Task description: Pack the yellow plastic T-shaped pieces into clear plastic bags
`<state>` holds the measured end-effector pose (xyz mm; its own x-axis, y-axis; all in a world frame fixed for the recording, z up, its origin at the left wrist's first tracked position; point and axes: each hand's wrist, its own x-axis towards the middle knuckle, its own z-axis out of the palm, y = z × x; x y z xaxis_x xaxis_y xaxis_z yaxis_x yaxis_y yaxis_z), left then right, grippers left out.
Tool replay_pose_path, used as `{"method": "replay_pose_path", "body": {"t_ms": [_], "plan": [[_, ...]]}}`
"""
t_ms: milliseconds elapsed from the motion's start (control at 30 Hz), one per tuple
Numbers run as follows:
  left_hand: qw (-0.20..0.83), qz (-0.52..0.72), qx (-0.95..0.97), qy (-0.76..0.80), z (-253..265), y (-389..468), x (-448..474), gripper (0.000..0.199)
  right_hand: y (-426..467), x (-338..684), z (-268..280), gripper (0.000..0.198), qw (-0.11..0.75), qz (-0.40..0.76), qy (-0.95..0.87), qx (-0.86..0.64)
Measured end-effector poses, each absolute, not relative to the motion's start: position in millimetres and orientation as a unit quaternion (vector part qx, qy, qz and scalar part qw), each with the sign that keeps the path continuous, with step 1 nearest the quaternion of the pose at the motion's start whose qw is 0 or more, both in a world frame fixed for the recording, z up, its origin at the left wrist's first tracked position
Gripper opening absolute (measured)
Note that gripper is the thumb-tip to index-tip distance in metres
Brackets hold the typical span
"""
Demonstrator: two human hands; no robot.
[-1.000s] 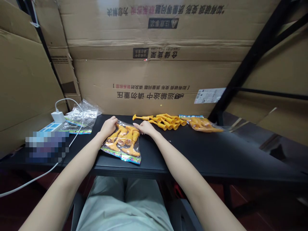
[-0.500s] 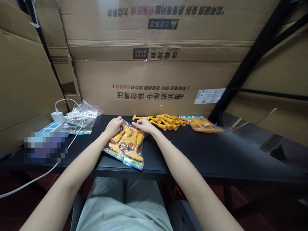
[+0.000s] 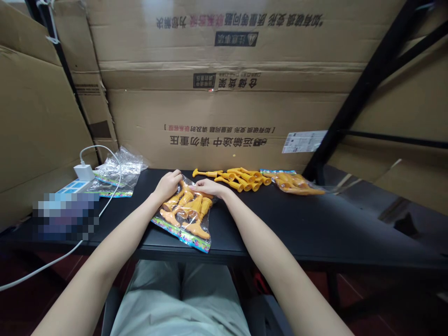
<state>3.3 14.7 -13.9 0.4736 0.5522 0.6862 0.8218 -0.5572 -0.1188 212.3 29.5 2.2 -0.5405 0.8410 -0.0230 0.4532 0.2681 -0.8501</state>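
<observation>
A clear plastic bag [image 3: 196, 242] with a colourful printed strip lies at the front of the black table, its strip toward me. Inside it are several orange plastic pieces [image 3: 191, 205] with flared ends and curved handles. My left hand [image 3: 168, 185] grips the bag's far left corner with bent fingers. At the far right corner, my right hand [image 3: 209, 187] is closed on the bag, thumb toward its middle. Just beyond my right hand lies a loose pile of similar orange pieces [image 3: 245, 178].
Another filled bag [image 3: 294, 182] lies right of the pile. Flat clear bags [image 3: 121, 175] sit at the left, beside a power strip [image 3: 74, 186] with a white plug and cable [image 3: 117, 186]. A cardboard wall [image 3: 224, 107] closes the back of the table [image 3: 297, 228]. A black post [image 3: 357, 98] slants at the right.
My right hand has shifted slightly inward and down over the bag's far edge. My left hand has moved slightly right, still gripping the corner. The bag has shifted a little toward me.
</observation>
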Motion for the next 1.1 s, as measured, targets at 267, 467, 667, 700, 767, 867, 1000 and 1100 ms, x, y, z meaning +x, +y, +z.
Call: {"method": "replay_pose_path", "body": {"t_ms": [267, 467, 667, 700, 767, 867, 1000, 1100], "plan": [[0.187, -0.320, -0.829, -0.418, -12.7, 14.4, 2.2, 0.026, 18.1, 210.0, 5.8, 0.033, 0.157, 0.667, -0.632, -0.362], [0.106, -0.416, -0.792, -0.434, -7.5, 10.6, -10.2, 0.026, 16.1, 215.8, 5.7, 0.026, 0.183, 0.722, -0.581, -0.328], [0.073, -0.481, -0.701, -0.522, -19.0, 22.1, -49.0, 0.024, 23.5, 229.7, 3.9, 0.024, 0.295, 0.705, -0.564, -0.314], [0.070, -0.489, -0.686, -0.534, -21.6, 24.6, -53.4, 0.025, 25.1, 233.0, 4.6, 0.023, 0.319, 0.702, -0.552, -0.316], [0.064, -0.501, -0.666, -0.550, -25.8, 28.4, -58.3, 0.025, 28.5, 240.4, 8.4, 0.019, 0.373, 0.698, -0.519, -0.323], [0.057, -0.499, -0.661, -0.557, -28.8, 30.2, -58.1, 0.025, 35.3, 252.9, 20.1, 0.013, 0.470, 0.686, -0.445, -0.333], [0.050, -0.490, -0.669, -0.557, -29.7, 28.8, -53.9, 0.026, 51.0, 277.3, 41.0, 0.007, 0.631, 0.615, -0.296, -0.368], [0.045, -0.489, -0.675, -0.550, -30.1, 28.5, -52.9, 0.027, 60.5, 310.8, 52.2, 0.012, 0.781, 0.462, -0.202, -0.368]]}}
